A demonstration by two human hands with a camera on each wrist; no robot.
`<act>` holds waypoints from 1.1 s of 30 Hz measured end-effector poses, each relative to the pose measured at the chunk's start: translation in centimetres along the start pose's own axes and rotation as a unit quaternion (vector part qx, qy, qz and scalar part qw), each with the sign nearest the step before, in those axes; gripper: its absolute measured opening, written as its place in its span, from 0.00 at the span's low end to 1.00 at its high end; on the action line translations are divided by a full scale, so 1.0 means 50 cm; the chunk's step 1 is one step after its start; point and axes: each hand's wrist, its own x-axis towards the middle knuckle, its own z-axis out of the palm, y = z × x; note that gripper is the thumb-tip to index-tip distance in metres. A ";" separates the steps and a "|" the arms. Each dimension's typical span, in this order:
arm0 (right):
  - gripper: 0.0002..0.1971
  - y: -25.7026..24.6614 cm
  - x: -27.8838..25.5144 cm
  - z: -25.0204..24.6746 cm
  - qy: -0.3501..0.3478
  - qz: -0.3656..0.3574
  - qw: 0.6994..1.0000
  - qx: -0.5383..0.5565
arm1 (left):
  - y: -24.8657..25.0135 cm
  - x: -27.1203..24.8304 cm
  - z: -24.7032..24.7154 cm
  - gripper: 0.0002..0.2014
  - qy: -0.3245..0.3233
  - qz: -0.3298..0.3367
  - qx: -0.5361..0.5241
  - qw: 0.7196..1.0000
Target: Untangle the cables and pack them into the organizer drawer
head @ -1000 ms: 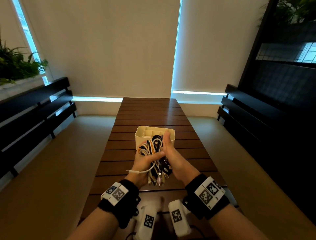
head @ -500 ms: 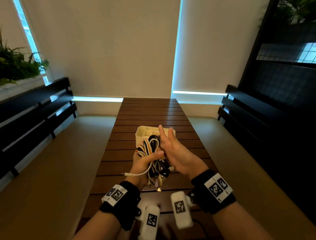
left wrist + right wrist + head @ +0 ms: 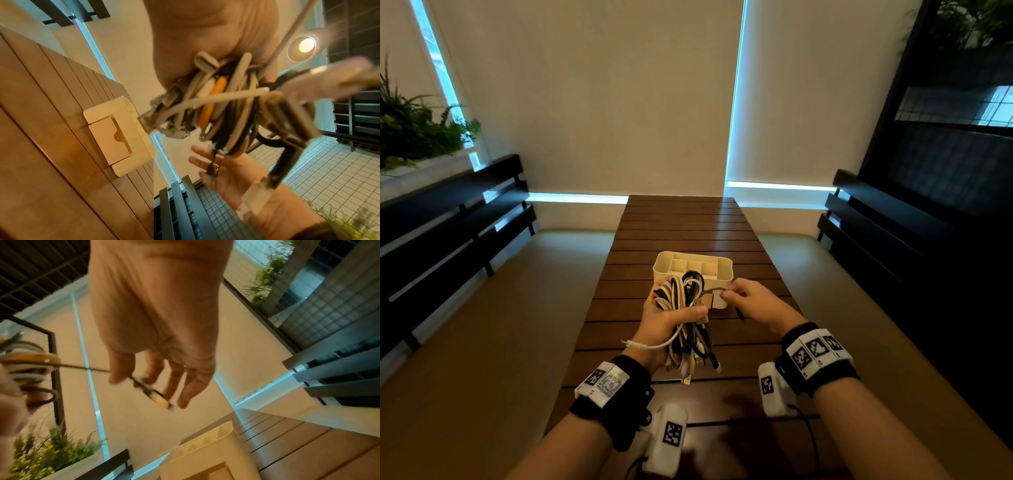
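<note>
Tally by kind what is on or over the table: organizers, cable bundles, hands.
White plastic compartment organizer: 1
Tangled bundle of white, black and orange cables: 1
Hands: 2, left hand and right hand
Total: 4

One white organizer (image 3: pixel 697 270) stands just beyond two hands. One tangled cable bundle (image 3: pixel 685 308) fills the left hand (image 3: pixel 666 320); the right hand (image 3: pixel 758 301) pinches one thin cable (image 3: pixel 141 385).

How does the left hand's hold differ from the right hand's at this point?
The left hand grips the whole cable bundle, fingers wrapped round it with the thumb across; the right hand pinches just one thin dark cable at its fingertips. The left hand sits in front of the organizer; the right hand is out to the side, the strand running straight back to the bundle. Both are raised above the table.
</note>
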 end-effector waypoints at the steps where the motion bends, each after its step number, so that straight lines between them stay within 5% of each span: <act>1: 0.07 -0.009 -0.009 0.005 0.010 -0.009 0.996 0.086 | -0.002 0.001 -0.001 0.30 0.006 0.000 0.000 1.000; 4: 0.08 -0.045 -0.028 0.035 0.027 0.023 0.960 0.279 | -0.013 0.006 0.004 0.33 0.018 0.006 0.010 1.000; 9: 0.25 -0.055 -0.045 0.091 -0.032 0.111 0.945 0.307 | -0.011 0.007 0.020 0.31 0.044 0.046 0.060 0.996; 15: 0.46 -0.033 -0.064 0.118 -0.083 0.035 0.892 0.443 | -0.003 0.004 0.033 0.30 0.029 0.085 0.107 0.990; 20: 0.39 -0.037 -0.070 0.105 -0.060 -0.032 0.934 0.350 | -0.007 0.005 0.053 0.34 0.052 0.101 0.106 0.988; 24: 0.34 -0.040 -0.078 0.093 -0.056 -0.086 0.939 0.327 | -0.009 -0.017 0.066 0.38 0.018 0.085 0.028 0.996; 30: 0.34 -0.052 -0.086 0.078 -0.079 -0.078 0.953 0.284 | -0.003 -0.020 0.059 0.64 -0.056 0.020 0.015 0.998; 33: 0.27 -0.042 -0.095 0.087 -0.042 -0.040 0.957 0.286 | 0.009 -0.020 0.053 0.44 -0.056 -0.032 0.007 0.998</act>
